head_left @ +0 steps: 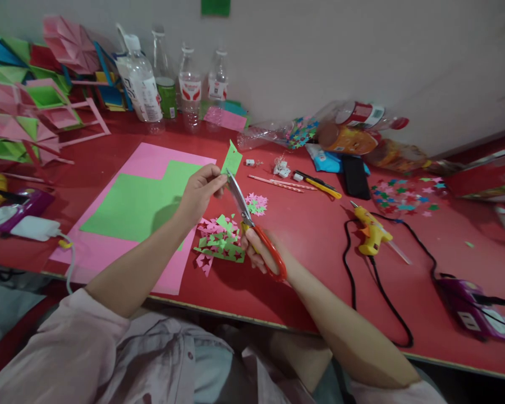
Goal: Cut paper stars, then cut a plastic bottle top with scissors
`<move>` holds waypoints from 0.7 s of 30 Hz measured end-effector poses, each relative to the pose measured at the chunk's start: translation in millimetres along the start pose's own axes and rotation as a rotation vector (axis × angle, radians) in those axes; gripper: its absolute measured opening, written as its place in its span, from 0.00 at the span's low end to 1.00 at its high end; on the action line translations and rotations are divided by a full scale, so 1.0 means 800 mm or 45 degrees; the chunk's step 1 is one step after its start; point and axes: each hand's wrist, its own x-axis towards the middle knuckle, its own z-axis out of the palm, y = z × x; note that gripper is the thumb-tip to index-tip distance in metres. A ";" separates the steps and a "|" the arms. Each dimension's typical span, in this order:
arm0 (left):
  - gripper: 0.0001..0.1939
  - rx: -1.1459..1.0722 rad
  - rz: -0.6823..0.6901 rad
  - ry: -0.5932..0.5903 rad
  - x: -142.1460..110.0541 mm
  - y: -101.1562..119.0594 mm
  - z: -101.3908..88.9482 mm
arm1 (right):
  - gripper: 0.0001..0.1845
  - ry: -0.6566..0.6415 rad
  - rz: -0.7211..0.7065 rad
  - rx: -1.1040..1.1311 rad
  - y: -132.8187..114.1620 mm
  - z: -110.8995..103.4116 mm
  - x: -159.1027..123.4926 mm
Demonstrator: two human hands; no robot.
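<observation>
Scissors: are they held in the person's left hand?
No, the right hand holds the scissors, while the left hand pinches a small green paper piece.

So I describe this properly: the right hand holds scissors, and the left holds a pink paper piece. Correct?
Not quite: the head view shows the paper piece in the left hand is green, not pink. The right hand does hold the scissors.

"What colour is the strip (232, 160) in the left hand (200, 192)?"
"Green. To that hand's left, a green sheet (128, 207) overlies a pink sheet (132, 163)."
"And the scissors (239, 201) in the right hand (257, 259)?"
"Red and yellow handles (282, 271)."
"Beyond that hand?"
"Red-and-white striped straws (275, 183); rightward, a yellow glue gun (372, 231)."
</observation>
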 end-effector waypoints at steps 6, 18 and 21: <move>0.09 0.004 0.013 -0.002 0.000 -0.005 -0.001 | 0.26 0.029 -0.003 0.011 -0.004 0.004 -0.004; 0.10 0.008 -0.015 0.009 0.000 -0.003 0.000 | 0.30 0.059 -0.004 -0.018 -0.005 0.004 -0.004; 0.09 -0.010 -0.008 0.001 0.000 -0.003 0.000 | 0.30 0.057 -0.021 -0.024 -0.006 0.004 -0.005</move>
